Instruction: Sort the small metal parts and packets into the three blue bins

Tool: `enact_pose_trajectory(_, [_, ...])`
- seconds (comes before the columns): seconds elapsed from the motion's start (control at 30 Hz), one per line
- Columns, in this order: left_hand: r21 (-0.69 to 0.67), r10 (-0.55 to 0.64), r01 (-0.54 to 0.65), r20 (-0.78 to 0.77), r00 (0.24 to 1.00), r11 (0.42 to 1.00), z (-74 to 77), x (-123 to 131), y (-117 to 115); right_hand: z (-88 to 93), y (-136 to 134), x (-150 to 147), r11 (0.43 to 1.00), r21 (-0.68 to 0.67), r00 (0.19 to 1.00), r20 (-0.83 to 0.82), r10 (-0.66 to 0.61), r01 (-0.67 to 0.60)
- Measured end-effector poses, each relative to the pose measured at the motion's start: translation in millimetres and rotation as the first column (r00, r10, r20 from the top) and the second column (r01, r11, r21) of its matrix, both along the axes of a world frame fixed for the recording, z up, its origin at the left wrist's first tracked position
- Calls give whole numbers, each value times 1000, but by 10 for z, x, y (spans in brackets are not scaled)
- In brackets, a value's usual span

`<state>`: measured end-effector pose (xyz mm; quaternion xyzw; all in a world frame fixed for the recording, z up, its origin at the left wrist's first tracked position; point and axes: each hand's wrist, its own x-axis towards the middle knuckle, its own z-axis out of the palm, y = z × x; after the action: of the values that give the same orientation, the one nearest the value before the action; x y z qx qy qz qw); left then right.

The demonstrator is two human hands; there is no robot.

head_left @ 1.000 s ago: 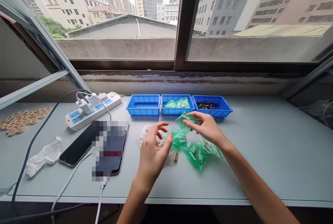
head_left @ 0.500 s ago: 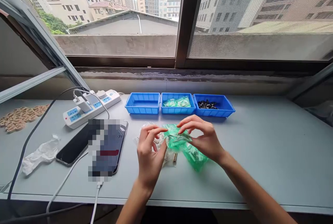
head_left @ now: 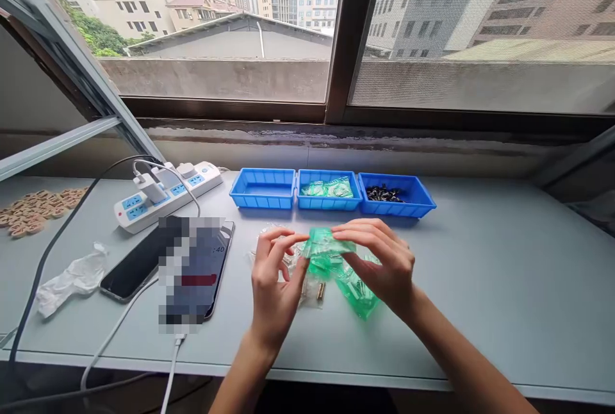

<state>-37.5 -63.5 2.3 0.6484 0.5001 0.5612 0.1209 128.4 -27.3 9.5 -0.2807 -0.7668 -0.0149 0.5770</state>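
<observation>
Between my two hands, above the grey table, is a small green plastic bag [head_left: 325,250]. The fingertips of my left hand [head_left: 276,286] pinch its left edge. My right hand [head_left: 382,263] grips its upper right side, fingers laid across the top and thumb below. Under my right hand lies another green bag [head_left: 358,292] with thin pale pieces inside. Partly hidden behind my left hand is a clear plastic bag [head_left: 262,241]. A second clear bag [head_left: 311,292] lies below the held one, with a small brown-gold piece [head_left: 321,291] at its right end.
Three blue trays stand in a row at the back: a left tray [head_left: 262,201], a middle tray [head_left: 329,204] with green packets, and a right tray [head_left: 413,206] with small dark parts. Phones [head_left: 129,273], cables, a power strip [head_left: 144,218], crumpled tissue [head_left: 74,279] and wooden pieces [head_left: 41,209] lie left.
The upper part of the held green bag has been folded over or flattened. My right hand's fingers have straightened across its top, while my left hand keeps its pinch.
</observation>
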Motion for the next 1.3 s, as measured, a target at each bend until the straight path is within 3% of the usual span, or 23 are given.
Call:
enact_pose_trajectory(0.1, [-28,27,-27,18,999,999,9,8,1,4,11,-30,952,-301,985,-173,2,-55])
enact_pose_trajectory(0.2, [-48,39,-37,34,999,998,28,9,0,11,80,-13,765,-612,915,-396,-74,-203])
enact_pose_trajectory(0.27, [-53,35,-33,45,998,998,35,6,-5,6,160,32,673,-686,850,-501,-161,-277])
enact_pose_trajectory(0.33, [-58,27,-24,53,998,998,34,3,-13,-15,249,93,646,-709,799,-547,-249,-284])
enact_pose_trajectory(0.43, [-64,17,-13,60,998,998,24,-3,-23,-69,360,185,641,-731,789,-527,-316,-232])
enact_pose_trajectory(0.53, [-55,13,-9,73,997,998,15,-11,-27,-124,419,250,664,-741,842,-419,-341,-100])
enact_pose_trajectory(0.7, [-42,1,4,128,992,999,-4,-17,-34,-199,482,287,778,-579,923,-109,-369,243])
enact_pose_trajectory(0.87, [-42,-16,23,161,987,999,-27,-3,-49,-269,640,227,861,-429,961,95,-259,275])
enact_pose_trajectory(1.03, [-5,-77,78,113,991,997,-56,18,-58,-244,885,44,836,-421,917,337,-215,351])
enact_pose_trajectory(1.3, [8,-80,79,85,993,997,-74,-2,-73,-224,1056,-252,801,-450,868,467,-166,395])
